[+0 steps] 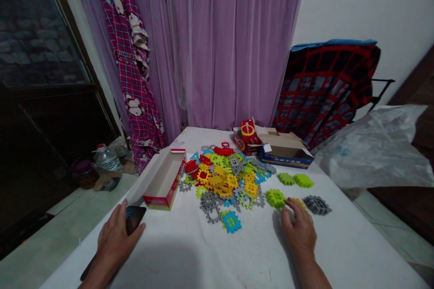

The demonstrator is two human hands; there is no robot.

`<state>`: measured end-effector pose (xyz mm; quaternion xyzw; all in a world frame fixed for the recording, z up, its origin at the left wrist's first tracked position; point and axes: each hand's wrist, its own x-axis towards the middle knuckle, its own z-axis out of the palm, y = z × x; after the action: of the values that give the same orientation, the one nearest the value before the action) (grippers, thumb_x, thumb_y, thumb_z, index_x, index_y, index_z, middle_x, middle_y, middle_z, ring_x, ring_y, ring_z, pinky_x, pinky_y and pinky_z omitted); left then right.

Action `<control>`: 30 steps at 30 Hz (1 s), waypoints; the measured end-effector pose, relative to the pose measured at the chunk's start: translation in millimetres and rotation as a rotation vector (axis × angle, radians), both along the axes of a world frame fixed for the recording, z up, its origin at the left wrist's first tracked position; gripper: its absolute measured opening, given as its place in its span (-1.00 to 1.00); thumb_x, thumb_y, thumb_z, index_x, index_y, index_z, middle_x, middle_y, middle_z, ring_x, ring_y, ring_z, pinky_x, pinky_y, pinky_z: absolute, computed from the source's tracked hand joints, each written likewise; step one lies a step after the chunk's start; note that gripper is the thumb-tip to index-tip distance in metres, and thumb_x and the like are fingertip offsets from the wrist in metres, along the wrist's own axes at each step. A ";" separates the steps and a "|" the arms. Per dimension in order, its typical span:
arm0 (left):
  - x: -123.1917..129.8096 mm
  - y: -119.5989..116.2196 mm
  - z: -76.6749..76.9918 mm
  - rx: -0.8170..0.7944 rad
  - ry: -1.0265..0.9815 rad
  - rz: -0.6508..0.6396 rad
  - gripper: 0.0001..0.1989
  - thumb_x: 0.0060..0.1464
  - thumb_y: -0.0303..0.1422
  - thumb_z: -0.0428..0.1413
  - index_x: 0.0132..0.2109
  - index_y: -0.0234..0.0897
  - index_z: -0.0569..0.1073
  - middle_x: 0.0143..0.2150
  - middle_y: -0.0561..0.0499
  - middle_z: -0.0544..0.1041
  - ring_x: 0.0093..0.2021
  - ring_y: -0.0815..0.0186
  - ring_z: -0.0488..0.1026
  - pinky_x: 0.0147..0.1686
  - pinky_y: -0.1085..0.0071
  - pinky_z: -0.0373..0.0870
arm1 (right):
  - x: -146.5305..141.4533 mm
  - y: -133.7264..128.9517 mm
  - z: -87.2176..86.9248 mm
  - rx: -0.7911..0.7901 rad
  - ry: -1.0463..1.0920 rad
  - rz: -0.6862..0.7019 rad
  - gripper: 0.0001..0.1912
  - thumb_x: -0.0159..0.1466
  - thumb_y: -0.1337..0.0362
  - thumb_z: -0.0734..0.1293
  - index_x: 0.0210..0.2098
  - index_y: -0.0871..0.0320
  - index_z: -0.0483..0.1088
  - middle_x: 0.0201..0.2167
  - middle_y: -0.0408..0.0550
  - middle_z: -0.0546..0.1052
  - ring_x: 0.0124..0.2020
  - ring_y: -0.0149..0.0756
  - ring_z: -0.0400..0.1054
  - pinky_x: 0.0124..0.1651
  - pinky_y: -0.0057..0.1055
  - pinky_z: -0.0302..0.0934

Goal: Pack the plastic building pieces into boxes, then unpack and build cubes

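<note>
My left hand point(118, 237) lies around a dark phone point(134, 219) at the table's left side, fingers along one edge and thumb along the other. On the right, my right hand point(300, 232) rests with thumb and forefinger a little apart, fingertips beside a small stack of green gear-edged plastic pieces point(275, 198). Whether they touch it I cannot tell. Yellow pieces point(301, 204) show partly hidden behind its fingers. A grey stack of interlocking pieces point(317, 205) sits just right of them. A mixed heap of interlocking plastic pieces point(220, 176) covers the table's middle, with a blue square piece point(231, 221) at its front.
An open red-edged box point(164, 202) stands left of the heap. Behind it are a red box point(250, 133) and an open blue box point(286, 159). Two green stacks point(303, 180) lie at the right. A clear plastic bag point(376, 149) hangs past the table's right edge.
</note>
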<state>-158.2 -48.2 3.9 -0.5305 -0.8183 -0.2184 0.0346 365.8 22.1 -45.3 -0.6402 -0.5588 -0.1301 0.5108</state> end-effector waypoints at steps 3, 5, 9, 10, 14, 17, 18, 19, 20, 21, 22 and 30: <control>-16.3 -9.3 -2.4 -0.127 -0.022 0.028 -0.04 -0.03 0.10 -0.09 0.36 -0.51 0.06 0.30 -0.36 0.30 0.26 -0.12 0.30 0.17 0.02 0.27 | -0.1 -0.2 1.3 0.004 -0.011 0.006 -0.60 0.23 0.08 0.17 -0.21 0.23 0.48 -0.12 0.19 0.58 -0.08 -0.02 0.42 0.01 -0.10 0.26; -17.8 -11.1 -3.1 -0.175 -0.033 0.035 -0.03 -0.03 0.11 -0.10 0.36 -0.52 0.07 0.26 -0.35 0.36 0.22 -0.11 0.35 0.14 0.04 0.30 | 0.7 -0.6 1.3 0.002 -0.011 0.009 -0.61 0.23 0.09 0.17 -0.21 0.23 0.48 -0.12 0.19 0.58 -0.07 -0.01 0.42 0.01 -0.10 0.25; -11.2 -9.0 -1.4 -0.172 -0.016 0.048 -0.08 -0.02 0.05 -0.07 0.35 -0.51 0.10 0.22 -0.35 0.41 0.18 -0.11 0.38 0.10 0.03 0.33 | 2.4 -1.3 -0.4 -0.018 -0.005 0.010 -0.62 0.22 0.10 0.17 -0.20 0.22 0.47 -0.11 0.18 0.57 -0.05 0.00 0.41 0.03 -0.09 0.24; -9.7 -8.4 -0.2 -0.165 -0.013 0.048 -0.10 -0.02 0.03 -0.07 0.34 -0.51 0.11 0.21 -0.35 0.42 0.17 -0.11 0.39 0.09 0.03 0.34 | 2.5 -1.3 -0.8 -0.019 -0.008 0.011 -0.62 0.22 0.10 0.17 -0.20 0.22 0.47 -0.11 0.19 0.57 -0.05 0.00 0.41 0.03 -0.09 0.24; -5.7 -10.7 4.5 -0.162 -0.010 0.046 -0.15 -0.02 -0.04 -0.03 0.33 -0.49 0.14 0.18 -0.33 0.44 0.14 -0.08 0.42 0.10 0.05 0.32 | 2.4 -0.6 -1.4 -0.018 -0.010 0.011 -0.62 0.21 0.10 0.16 -0.21 0.22 0.48 -0.12 0.19 0.57 -0.06 0.00 0.41 0.03 -0.10 0.24; -0.6 -20.1 5.5 -0.202 -0.033 -0.037 -0.17 -0.07 -0.13 0.00 0.34 -0.43 0.15 0.19 -0.28 0.43 0.13 -0.01 0.43 0.14 0.11 0.29 | 2.1 -0.4 -1.4 -0.030 -0.006 0.011 -0.62 0.21 0.09 0.17 -0.23 0.21 0.48 -0.11 0.18 0.57 -0.07 -0.01 0.41 0.03 -0.09 0.24; 1.9 -24.2 5.7 -0.215 -0.045 -0.082 -0.16 -0.09 -0.15 0.02 0.34 -0.39 0.14 0.20 -0.25 0.43 0.13 0.01 0.43 0.15 0.14 0.28 | 2.0 -0.5 -1.3 -0.037 -0.003 0.010 -0.62 0.21 0.08 0.17 -0.23 0.21 0.48 -0.11 0.18 0.57 -0.07 -0.01 0.41 0.03 -0.10 0.24; 4.6 -28.2 6.3 -0.228 -0.060 -0.128 -0.15 -0.11 -0.18 0.03 0.35 -0.36 0.13 0.21 -0.23 0.42 0.13 0.04 0.44 0.15 0.16 0.29 | 1.9 -0.8 -1.1 -0.041 -0.002 0.009 -0.61 0.22 0.08 0.17 -0.23 0.21 0.48 -0.10 0.18 0.57 -0.07 -0.02 0.41 0.03 -0.10 0.25; 7.4 -31.7 7.9 -0.242 -0.072 -0.167 -0.14 -0.12 -0.18 0.05 0.35 -0.34 0.13 0.21 -0.22 0.41 0.12 0.06 0.45 0.14 0.18 0.31 | 1.6 -1.1 -0.7 -0.043 -0.003 0.009 -0.62 0.22 0.09 0.17 -0.23 0.22 0.48 -0.10 0.19 0.57 -0.07 -0.02 0.41 0.03 -0.10 0.25; 10.2 -34.2 10.7 -0.258 -0.079 -0.194 -0.14 -0.14 -0.18 0.07 0.35 -0.32 0.15 0.21 -0.21 0.41 0.10 0.06 0.46 0.11 0.19 0.33 | 1.2 -1.5 -0.3 -0.041 -0.005 0.008 -0.62 0.23 0.09 0.17 -0.22 0.22 0.48 -0.09 0.19 0.57 -0.07 -0.02 0.41 0.02 -0.10 0.25; 12.8 -35.1 14.9 -0.273 -0.077 -0.213 -0.16 -0.14 -0.17 0.08 0.33 -0.30 0.20 0.20 -0.20 0.42 0.08 0.06 0.47 0.09 0.19 0.35 | 0.7 -1.9 0.3 -0.040 -0.009 0.008 -0.62 0.23 0.10 0.17 -0.22 0.22 0.48 -0.09 0.19 0.57 -0.07 -0.02 0.41 0.02 -0.10 0.25; 46.1 19.4 62.9 -0.049 0.189 -0.351 -0.42 0.05 -0.06 -0.04 0.14 -0.23 0.44 0.22 -0.19 0.42 0.22 0.00 0.33 0.21 0.09 0.20 | -5.8 -5.0 5.4 0.001 -0.011 0.003 -0.68 0.26 0.14 0.18 -0.21 0.19 0.47 -0.10 0.17 0.57 -0.06 -0.05 0.40 0.06 -0.07 0.25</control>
<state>-112.1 -28.8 66.8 -0.6837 -0.7116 -0.1502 0.0597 360.0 17.1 -39.9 -0.6383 -0.5628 -0.1331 0.5082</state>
